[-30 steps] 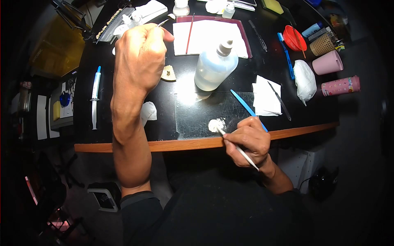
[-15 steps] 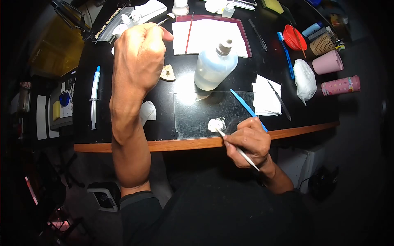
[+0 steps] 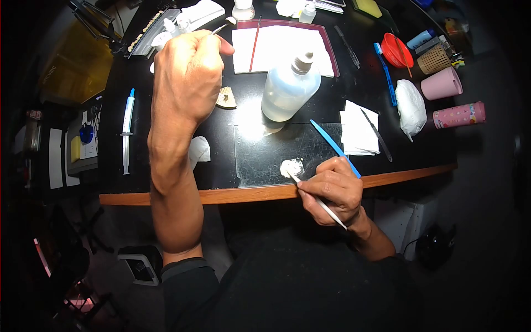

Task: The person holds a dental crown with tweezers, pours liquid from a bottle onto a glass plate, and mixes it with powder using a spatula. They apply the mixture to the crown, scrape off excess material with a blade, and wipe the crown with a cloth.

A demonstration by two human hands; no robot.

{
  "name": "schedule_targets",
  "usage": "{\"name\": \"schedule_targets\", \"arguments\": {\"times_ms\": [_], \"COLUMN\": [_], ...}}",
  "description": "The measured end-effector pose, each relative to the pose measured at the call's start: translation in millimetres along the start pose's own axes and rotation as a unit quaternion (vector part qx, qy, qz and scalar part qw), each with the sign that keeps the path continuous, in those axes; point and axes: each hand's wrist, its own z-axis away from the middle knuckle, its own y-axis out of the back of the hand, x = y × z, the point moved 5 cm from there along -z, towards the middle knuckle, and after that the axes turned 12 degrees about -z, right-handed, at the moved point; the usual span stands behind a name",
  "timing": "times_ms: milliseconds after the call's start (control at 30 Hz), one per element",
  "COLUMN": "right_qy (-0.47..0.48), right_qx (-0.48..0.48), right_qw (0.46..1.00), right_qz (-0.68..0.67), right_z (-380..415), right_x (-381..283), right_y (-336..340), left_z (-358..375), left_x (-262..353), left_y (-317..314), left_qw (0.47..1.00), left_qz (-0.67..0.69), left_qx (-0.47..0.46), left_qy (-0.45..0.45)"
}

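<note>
My left hand (image 3: 191, 77) is raised over the left side of the table, closed around a thin metal instrument (image 3: 220, 29). At the instrument's tip is a small white piece (image 3: 231, 21), too small to make out fully. My right hand (image 3: 334, 191) pinches a slim white stick (image 3: 326, 209) like a pen. Its tip touches a patch of white paste (image 3: 291, 167) on a scratched glass slab (image 3: 254, 149) near the table's front edge. Beside that hand lies a blue-handled tool (image 3: 329, 141), its lower end partly behind my fingers.
A large clear bottle (image 3: 287, 91) stands behind the slab. Folded tissue (image 3: 354, 133) with a dark slim tool (image 3: 376, 134) lies to the right. Further back is a tray with white paper (image 3: 282, 47) and a red brush (image 3: 256, 44). A syringe (image 3: 128, 130) lies left.
My right hand has shifted slightly left with the white stick, its tip still in the paste. The white piece at the left instrument's tip has turned a little; the left hand stays put.
</note>
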Motion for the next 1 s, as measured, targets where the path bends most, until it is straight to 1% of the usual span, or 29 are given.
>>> {"name": "schedule_targets", "arguments": {"times_ms": [67, 133, 167, 233, 267, 367, 400, 500, 633, 700, 767, 867, 967, 1000], "right_qy": [-0.005, -0.011, -0.01, -0.003, -0.003, -0.009, -0.008, -0.009, -0.005, -0.002, 0.002, 0.006, 0.003, 0.003], "right_qx": [0.016, 0.031, 0.021, 0.001, 0.007, 0.025, 0.012, 0.024, 0.009, 0.019, 0.024, 0.027, 0.023, 0.016], "right_qw": [1.0, 0.999, 1.0, 1.0, 1.0, 1.0, 1.0, 1.0, 1.0, 1.0, 1.0, 1.0, 1.0, 1.0], "right_qz": [0.008, 0.017, 0.01, -0.005, 0.0, 0.015, 0.003, 0.013, -0.002, -0.004, -0.003, -0.003, -0.015, -0.019], "right_z": [-1, 0, 1, 0, -1, 1, 1, 3, 3, 4, 5, 3, 3, 5], "right_x": [2, 3, 2, 0, 1, 3, 2, 3, 1, 2, 2, 1, 0, -1], "right_y": [0, 0, 0, 2, 1, 0, -1, 1, 3, 5, 5, 2, 3, 4], "left_z": [0, 0, 0, -1, -1, 0, 0, 0, 1, 1, 1, 1, 0, 0], "left_x": [1, -1, -1, 11, 13, 12, 8, -2, 0, 3, 11, 2, 2, 1], "left_y": [1, 0, -1, 4, 6, 4, 2, 1, 0, 1, 2, 2, 1, 2], "left_qw": [1.0, 1.0, 1.0, 1.0, 0.999, 0.997, 0.998, 0.999, 0.999, 0.997, 0.987, 0.999, 1.0, 1.0], "left_qz": [0.001, 0.007, 0.011, -0.023, -0.042, -0.065, -0.045, -0.011, -0.009, -0.042, -0.105, 0.019, -0.004, -0.006], "left_qx": [-0.013, 0.001, 0.006, -0.007, -0.012, 0.01, 0.01, 0.015, 0.013, 0.025, 0.044, -0.01, -0.008, -0.008], "left_qy": [0.021, 0.001, -0.009, 0.012, 0.024, -0.042, -0.043, -0.042, -0.039, -0.063, -0.113, 0.043, -0.006, -0.002]}}
